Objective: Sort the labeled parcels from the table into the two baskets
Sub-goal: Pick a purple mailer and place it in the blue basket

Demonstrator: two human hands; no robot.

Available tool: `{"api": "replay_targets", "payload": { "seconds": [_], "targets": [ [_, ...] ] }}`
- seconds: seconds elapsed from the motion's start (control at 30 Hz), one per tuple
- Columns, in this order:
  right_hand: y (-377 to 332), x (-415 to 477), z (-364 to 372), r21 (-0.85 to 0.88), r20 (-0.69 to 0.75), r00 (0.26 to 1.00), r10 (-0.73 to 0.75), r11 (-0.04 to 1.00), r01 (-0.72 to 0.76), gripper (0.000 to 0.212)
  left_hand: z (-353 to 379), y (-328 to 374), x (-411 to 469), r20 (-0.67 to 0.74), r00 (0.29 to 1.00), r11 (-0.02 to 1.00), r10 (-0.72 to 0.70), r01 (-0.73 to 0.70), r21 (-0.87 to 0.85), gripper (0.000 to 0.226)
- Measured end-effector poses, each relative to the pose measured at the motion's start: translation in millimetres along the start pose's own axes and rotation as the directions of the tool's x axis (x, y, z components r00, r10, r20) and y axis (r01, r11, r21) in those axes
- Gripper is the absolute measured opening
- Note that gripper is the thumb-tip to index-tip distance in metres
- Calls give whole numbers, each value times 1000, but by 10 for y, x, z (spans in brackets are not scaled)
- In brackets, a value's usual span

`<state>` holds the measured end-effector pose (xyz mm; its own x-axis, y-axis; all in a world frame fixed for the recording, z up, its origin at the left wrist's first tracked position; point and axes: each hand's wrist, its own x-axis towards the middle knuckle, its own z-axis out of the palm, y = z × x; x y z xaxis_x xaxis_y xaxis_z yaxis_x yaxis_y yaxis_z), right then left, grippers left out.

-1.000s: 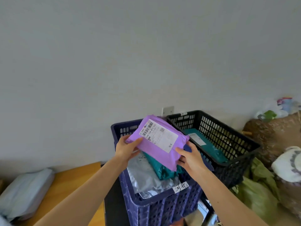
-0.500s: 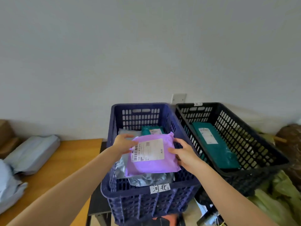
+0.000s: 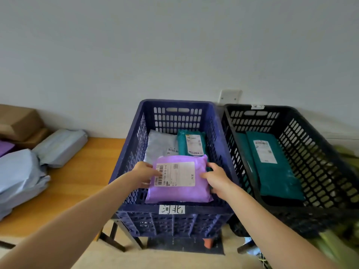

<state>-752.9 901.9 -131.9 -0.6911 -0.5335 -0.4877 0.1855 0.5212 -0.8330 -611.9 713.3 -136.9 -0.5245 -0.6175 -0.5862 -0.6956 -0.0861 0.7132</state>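
We hold the purple parcel [image 3: 177, 188] with both hands. Our left hand [image 3: 142, 174] pinches its left edge, thumb on top. Our right hand [image 3: 215, 177] grips its right edge. The parcel is at the near end of the blue basket [image 3: 174, 102], low between the walls. It is just in front of a grey parcel [image 3: 159, 144] and a green parcel [image 3: 191, 142]. We cannot tell if it rests on what is under it.

To do this well, we think we should lower it flat, with the white label [image 3: 174, 174] facing up so it can be read. We should let go only when it sits on the pile. We should open both hands at once so it does not tip. Then we lift our hands straight up, so no finger catches in the holes.

The purple parcel is a soft plastic bag, smooth and puffy like a small pillow. It will likely bend and squash. The label is flat paper with black bars. Both baskets are hard plastic boxes with lots of little slots. The blue one has a paper tag [image 3: 172, 209] on its front. The black basket [image 3: 310, 136] beside it holds a long green parcel [image 3: 272, 171]. Crinkly grey bags [image 3: 60, 146] lie on the smooth wooden table [image 3: 87, 171].
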Motion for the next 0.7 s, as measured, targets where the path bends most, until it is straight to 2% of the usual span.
{"api": "replay_targets", "payload": {
  "seconds": [0.1,0.23,0.33,0.47,0.57,0.7],
  "targets": [
    [67,55,15,-171,-5,999,48,984,-49,38,92,-51,114,22,1000,998,-18,16,65,7],
    [83,135,5,-232,27,984,174,959,-163,35,139,-14,256,76,996,980,-49,33,199,18],
    [71,176,14,-346,49,968,245,914,-214,44,181,19,357,124,989,948,-82,39,315,28],
    [58,259,71,-594,68,962,265,785,-175,47,240,-44,477,193,971,908,-144,53,415,35],
    [63,319,117,-678,82,922,378,699,-226,70,282,-107,555,245,952,868,-185,41,494,35],
    [77,383,143,-727,85,889,450,638,-254,71,324,-144,638,301,927,829,-224,19,559,30]
  ]
}}
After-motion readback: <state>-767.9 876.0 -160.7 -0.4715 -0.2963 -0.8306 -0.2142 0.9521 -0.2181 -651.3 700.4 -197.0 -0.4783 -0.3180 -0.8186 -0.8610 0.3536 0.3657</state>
